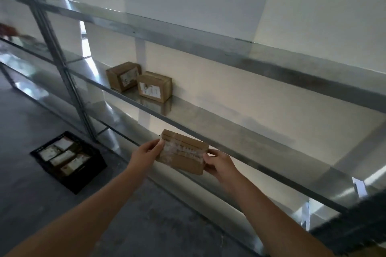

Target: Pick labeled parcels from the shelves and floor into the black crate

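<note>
I hold a small brown cardboard parcel [182, 152] with a white label in front of the metal shelving, just below the middle shelf's front rail. My left hand [146, 151] grips its left end and my right hand [218, 162] grips its right end. Two more labeled brown parcels [123, 76] [154, 86] stand side by side on the middle shelf [208, 119], further left and back. The black crate [92, 170] sits on the floor at the lower left and holds several labeled parcels.
Grey metal shelving runs diagonally across the view, with an upright post [62, 73] at the left and an upper shelf rail [188, 37] overhead. The floor [31, 131] is grey concrete. A blurred reddish object [7, 29] lies on a far-left shelf.
</note>
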The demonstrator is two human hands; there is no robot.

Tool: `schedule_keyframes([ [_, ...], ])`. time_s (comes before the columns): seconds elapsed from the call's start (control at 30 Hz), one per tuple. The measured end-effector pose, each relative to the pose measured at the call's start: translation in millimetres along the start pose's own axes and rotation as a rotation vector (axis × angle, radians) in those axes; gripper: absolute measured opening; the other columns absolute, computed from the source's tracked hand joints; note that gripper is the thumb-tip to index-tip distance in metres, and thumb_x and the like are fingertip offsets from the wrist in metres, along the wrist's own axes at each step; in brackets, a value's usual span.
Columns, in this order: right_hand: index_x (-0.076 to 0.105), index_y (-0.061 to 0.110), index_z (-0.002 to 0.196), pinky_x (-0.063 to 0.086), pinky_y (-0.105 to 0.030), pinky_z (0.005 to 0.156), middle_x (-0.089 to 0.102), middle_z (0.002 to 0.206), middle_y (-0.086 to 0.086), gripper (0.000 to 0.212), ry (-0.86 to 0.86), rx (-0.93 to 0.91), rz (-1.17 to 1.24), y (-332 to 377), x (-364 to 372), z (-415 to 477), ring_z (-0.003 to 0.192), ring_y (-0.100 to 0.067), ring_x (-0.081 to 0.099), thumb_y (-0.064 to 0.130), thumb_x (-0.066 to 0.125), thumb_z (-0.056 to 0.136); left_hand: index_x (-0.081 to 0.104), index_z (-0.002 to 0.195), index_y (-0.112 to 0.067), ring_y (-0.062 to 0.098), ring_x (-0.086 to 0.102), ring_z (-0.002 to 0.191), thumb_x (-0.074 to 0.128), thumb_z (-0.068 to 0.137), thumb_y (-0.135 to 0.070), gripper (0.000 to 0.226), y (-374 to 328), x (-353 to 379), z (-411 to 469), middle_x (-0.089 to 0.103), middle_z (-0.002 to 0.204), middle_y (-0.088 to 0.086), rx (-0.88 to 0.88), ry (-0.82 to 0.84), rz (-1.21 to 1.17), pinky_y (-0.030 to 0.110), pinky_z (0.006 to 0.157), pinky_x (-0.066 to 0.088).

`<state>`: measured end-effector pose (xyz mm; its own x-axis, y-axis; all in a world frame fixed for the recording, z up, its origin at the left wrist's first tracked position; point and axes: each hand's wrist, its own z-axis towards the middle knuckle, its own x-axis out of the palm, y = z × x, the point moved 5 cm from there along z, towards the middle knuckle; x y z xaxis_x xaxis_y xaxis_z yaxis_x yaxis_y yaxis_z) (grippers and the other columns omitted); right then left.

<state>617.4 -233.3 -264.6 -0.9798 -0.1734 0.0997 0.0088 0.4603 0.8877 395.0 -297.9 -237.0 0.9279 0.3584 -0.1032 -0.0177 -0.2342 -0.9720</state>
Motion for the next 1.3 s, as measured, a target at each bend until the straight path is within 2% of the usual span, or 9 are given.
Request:
schedule_keyframes([
  [0.3,0.048,0.02,0.1,0.059,-0.042,0.071,0.068,0.106,-0.002,0.037,0.062,-0.108,-0.099,46.7,134.9,20.7,0.098,-0.019,0.066,0.055,0.057,0.091,0.07,0.102,-0.016,0.016,0.07,0.093,0.065,0.086,0.0,0.024,0.0,-111.4,15.6,0.074,0.1,0.004,-0.015,-0.177,-0.143,0.026,0.077,0.054],
  [0.4,0.048,0.019,0.097,0.06,-0.05,0.077,0.07,0.108,-0.005,0.031,0.089,-0.09,-0.086,47.0,178.6,30.2,0.1,-0.021,0.067,0.046,0.061,0.093,0.071,0.098,-0.016,0.017,0.071,0.089,0.06,0.085,0.004,0.026,5.1,-153.3,22.2,0.075,0.094,0.004,-0.01,-0.233,-0.179,0.034,0.082,0.057],
  [0.57,0.052,0.018,0.093,0.058,-0.04,0.067,0.072,0.104,-0.01,0.019,0.114,-0.125,-0.04,49.7,248.0,43.7,0.094,-0.021,0.068,0.026,0.069,0.09,0.072,0.092,-0.008,0.021,0.067,0.085,0.054,0.089,0.004,0.021,11.2,-218.5,37.7,0.073,0.084,0.006,-0.026,-0.305,-0.328,0.029,0.077,0.057],
  [0.67,0.055,0.017,0.094,0.058,-0.046,0.084,0.072,0.104,-0.01,0.016,0.107,-0.206,-0.044,52.6,282.9,48.2,0.095,-0.02,0.069,0.026,0.068,0.09,0.067,0.098,-0.001,0.018,0.068,0.087,0.063,0.091,-0.001,0.008,8.8,-251.6,40.3,0.075,0.088,0.005,0.056,-0.287,-0.298,0.017,0.066,0.055],
  [0.8,0.06,0.019,0.099,0.059,-0.041,0.088,0.071,0.106,-0.005,0.016,0.102,-0.319,-0.039,55.1,312.1,52.0,0.1,-0.019,0.069,0.03,0.067,0.092,0.053,0.12,-0.016,0.008,0.06,0.107,0.075,0.082,-0.006,0.045,12.3,-281.6,43.6,0.061,0.117,-0.002,0.162,-0.235,-0.111,0.01,0.071,0.052],
  [0.9,0.062,0.022,0.099,0.059,-0.037,0.086,0.07,0.106,-0.004,0.013,0.111,-0.331,0.001,53.9,328.5,55.4,0.101,-0.019,0.068,0.031,0.067,0.092,0.041,0.126,-0.019,-0.011,0.054,0.109,0.084,0.072,-0.009,0.071,14.1,-291.4,48.8,0.051,0.121,-0.011,0.171,-0.182,0.008,0.003,0.076,0.047],
  [1.07,0.062,0.023,0.103,0.058,-0.037,0.089,0.068,0.11,-0.004,0.017,0.133,-0.317,-0.046,61.8,347.2,70.0,0.104,-0.018,0.066,0.035,0.064,0.093,0.032,0.125,-0.016,-0.003,0.052,0.105,0.089,0.06,-0.007,0.087,6.6,-308.2,64.1,0.048,0.114,-0.008,0.17,-0.261,-0.03,0.006,0.072,0.048],
  [1.2,0.059,0.022,0.11,0.058,-0.039,0.085,0.068,0.113,-0.006,0.024,0.18,-0.282,-0.03,72.6,366.5,90.2,0.106,-0.021,0.065,0.039,0.061,0.094,0.046,0.132,-0.029,-0.003,0.047,0.106,0.091,0.057,-0.028,0.087,-5.2,-312.0,83.0,0.041,0.12,-0.008,0.185,-0.226,0.107,0.013,0.092,0.047],
  [1.3,0.054,0.021,0.119,0.057,-0.044,0.086,0.068,0.114,-0.011,0.028,0.257,-0.169,0.099,77.4,399.4,101.6,0.105,-0.027,0.067,0.037,0.057,0.096,0.048,0.13,-0.035,-0.007,0.044,0.112,0.093,0.059,-0.024,0.085,-22.4,-307.5,93.3,0.038,0.123,-0.013,0.282,-0.256,0.111,0.001,0.086,0.042],
])
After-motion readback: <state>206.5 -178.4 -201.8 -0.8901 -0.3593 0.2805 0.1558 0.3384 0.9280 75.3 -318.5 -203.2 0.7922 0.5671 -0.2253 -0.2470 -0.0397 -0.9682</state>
